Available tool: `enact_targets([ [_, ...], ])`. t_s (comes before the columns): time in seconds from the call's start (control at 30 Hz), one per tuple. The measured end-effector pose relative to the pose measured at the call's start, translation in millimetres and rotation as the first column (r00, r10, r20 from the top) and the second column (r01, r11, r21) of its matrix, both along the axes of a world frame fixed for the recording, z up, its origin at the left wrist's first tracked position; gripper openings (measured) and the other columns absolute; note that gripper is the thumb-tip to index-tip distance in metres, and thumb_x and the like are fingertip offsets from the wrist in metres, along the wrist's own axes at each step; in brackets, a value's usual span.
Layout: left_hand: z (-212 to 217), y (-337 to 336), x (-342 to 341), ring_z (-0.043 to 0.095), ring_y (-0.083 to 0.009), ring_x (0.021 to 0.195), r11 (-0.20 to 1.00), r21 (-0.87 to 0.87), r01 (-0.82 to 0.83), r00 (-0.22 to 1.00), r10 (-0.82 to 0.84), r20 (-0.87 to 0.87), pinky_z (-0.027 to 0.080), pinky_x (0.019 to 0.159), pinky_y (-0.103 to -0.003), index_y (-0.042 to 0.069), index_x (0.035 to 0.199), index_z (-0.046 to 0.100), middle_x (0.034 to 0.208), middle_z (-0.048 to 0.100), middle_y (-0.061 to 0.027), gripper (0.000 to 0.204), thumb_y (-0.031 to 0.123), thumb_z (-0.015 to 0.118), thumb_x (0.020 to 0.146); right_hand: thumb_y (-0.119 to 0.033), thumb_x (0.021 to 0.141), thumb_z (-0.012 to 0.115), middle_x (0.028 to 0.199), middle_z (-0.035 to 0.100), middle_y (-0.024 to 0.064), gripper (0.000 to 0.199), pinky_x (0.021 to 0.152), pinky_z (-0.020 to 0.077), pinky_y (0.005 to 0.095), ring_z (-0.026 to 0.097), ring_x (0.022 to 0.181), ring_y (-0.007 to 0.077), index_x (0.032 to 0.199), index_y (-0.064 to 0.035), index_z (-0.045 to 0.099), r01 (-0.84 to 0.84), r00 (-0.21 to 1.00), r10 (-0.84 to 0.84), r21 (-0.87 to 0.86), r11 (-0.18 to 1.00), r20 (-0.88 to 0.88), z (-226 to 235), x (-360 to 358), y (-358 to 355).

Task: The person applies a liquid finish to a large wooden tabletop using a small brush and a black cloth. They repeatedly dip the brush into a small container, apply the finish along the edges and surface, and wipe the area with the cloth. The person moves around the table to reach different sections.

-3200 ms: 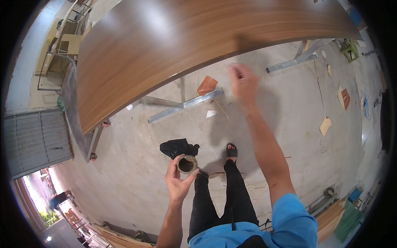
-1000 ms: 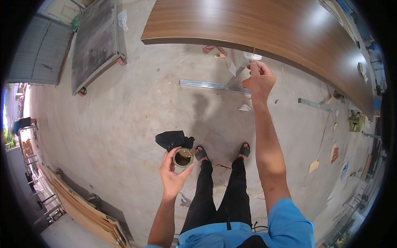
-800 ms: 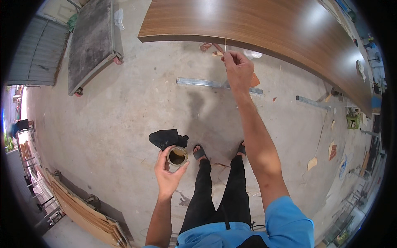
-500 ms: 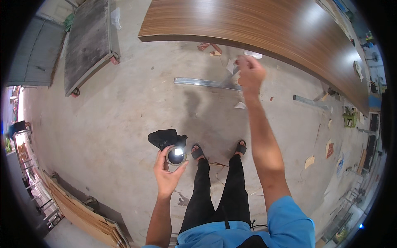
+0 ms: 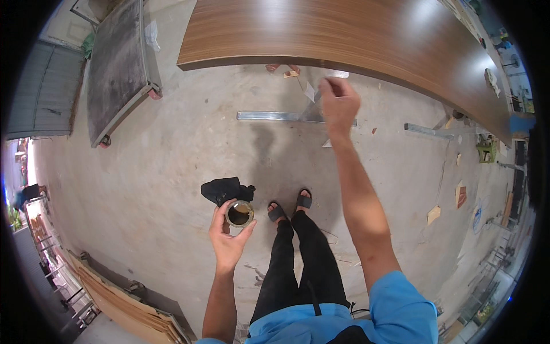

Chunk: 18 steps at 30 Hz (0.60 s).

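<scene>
My left hand (image 5: 228, 236) is wrapped around a small round glass jar (image 5: 240, 213) holding dark brown liquid, its open top facing up. Just beyond the jar is a crumpled black cloth or bag (image 5: 224, 190); whether my fingers touch it is unclear. My right arm reaches forward, and my right hand (image 5: 339, 106) is closed, thumb and fingers together, close to the front edge of a wood-grain board (image 5: 321, 28). What those fingers hold, if anything, cannot be made out.
Metal bars (image 5: 269, 116) of a stand show beneath the board. A dark flat cart (image 5: 117, 71) on casters stands at the far left. Stacked brown panels (image 5: 123, 304) lean at the near left. Scraps (image 5: 433, 215) litter the floor to the right.
My right hand has come slightly left and nearer along the board's edge. The jar has shifted a little left and its glare is gone, showing the liquid. My right foot has stepped inward.
</scene>
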<state>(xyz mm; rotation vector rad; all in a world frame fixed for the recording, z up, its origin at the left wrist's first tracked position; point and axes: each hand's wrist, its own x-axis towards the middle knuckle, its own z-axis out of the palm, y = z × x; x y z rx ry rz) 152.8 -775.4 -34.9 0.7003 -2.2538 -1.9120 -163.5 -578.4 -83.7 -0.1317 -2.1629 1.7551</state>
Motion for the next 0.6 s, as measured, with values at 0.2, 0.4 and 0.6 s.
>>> enact_targets([
  [0.2, 20, 13, -13, 0.064, -0.0192, 0.120, 0.999, 0.001, -0.040, 0.997, 0.040, 0.066, 0.051, 0.105, -0.032, -0.006, 0.137, 0.059, 0.129, 0.060, -0.0105, 0.068, -0.010, 0.087, 0.076, -0.011, 0.095, 0.073, 0.083, 0.076, 0.0055, 0.016, 0.071, 0.0527, 0.0257, 0.067, 0.074, 0.0087, 0.099, 0.0045, 0.075, 0.086, 0.973, -0.057, -0.123, 0.989, 0.225, 13, 3, 17],
  [0.4, 40, 16, -23, 0.064, -0.0165, 0.119, 1.000, -0.021, 0.005, 1.000, -0.004, 0.015, 0.050, 0.107, -0.032, -0.006, 0.139, 0.057, 0.129, 0.065, -0.0093, 0.066, -0.011, 0.084, 0.079, -0.013, 0.095, 0.072, 0.084, 0.078, 0.0071, 0.017, 0.071, 0.0536, 0.0279, 0.067, 0.074, 0.0089, 0.100, 0.0019, 0.077, -0.001, 0.990, 0.018, -0.122, 0.993, 0.140, 14, 7, 6],
  [0.6, 42, 19, -26, 0.064, -0.0184, 0.121, 1.000, 0.019, -0.004, 1.000, 0.004, 0.013, 0.050, 0.106, -0.032, -0.006, 0.137, 0.058, 0.128, 0.062, -0.0098, 0.066, -0.010, 0.086, 0.078, -0.013, 0.096, 0.072, 0.085, 0.076, 0.0051, 0.017, 0.073, 0.0529, 0.0251, 0.067, 0.077, 0.0075, 0.102, 0.0021, 0.076, -0.042, 0.983, 0.054, -0.073, 0.996, 0.174, 13, 16, -26],
])
